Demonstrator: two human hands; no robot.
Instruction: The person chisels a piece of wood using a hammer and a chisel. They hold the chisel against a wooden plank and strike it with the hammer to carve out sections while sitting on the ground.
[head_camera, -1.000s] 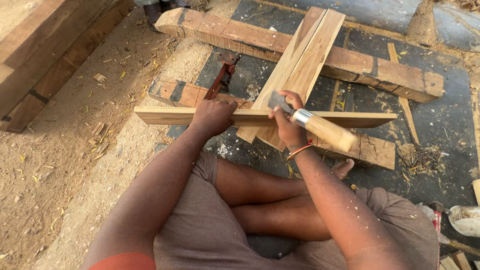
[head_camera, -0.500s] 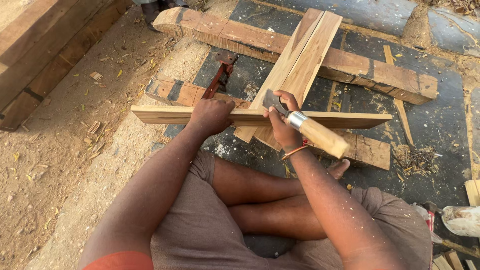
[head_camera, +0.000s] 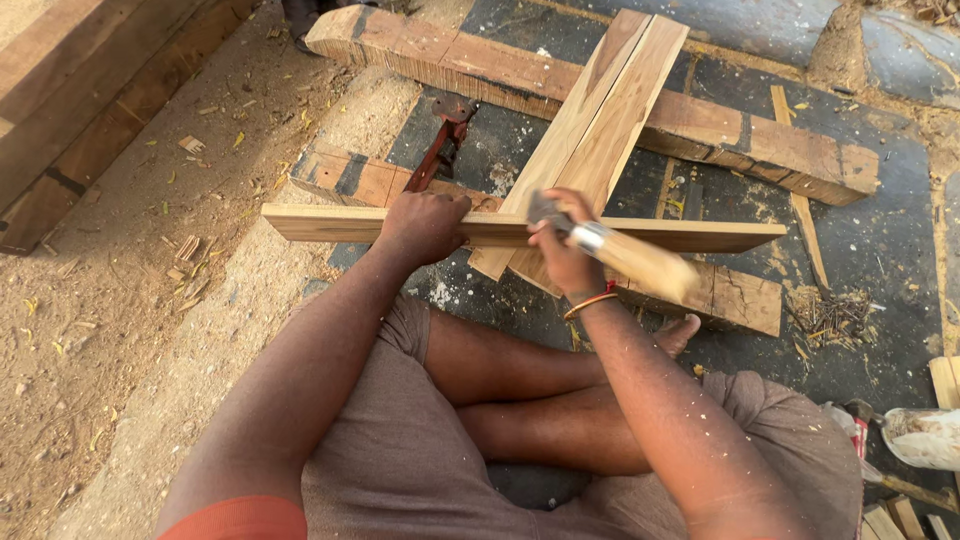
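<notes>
My left hand (head_camera: 425, 225) is clenched over the long wooden strip (head_camera: 700, 236), pinning it flat where it crosses the two pale planks (head_camera: 610, 110) leaning on the heavy beam (head_camera: 760, 145). My right hand (head_camera: 562, 255) is closed around the neck of a chisel (head_camera: 615, 252), and that is where the change shows: half a second ago its pale wooden handle was crisp and angled low to the right, now it is smeared with motion blur and sits a touch higher, so I judge the tool is mid-stroke at the strip's near edge just beside my left hand. The strip itself has not shifted; it lies level across the planks as before, which tells me the hold-down is working. A red metal tool (head_camera: 440, 150) lies on the dark ground beyond my left hand, untouched, and shavings (head_camera: 830, 312) lie scattered off to the right.
</notes>
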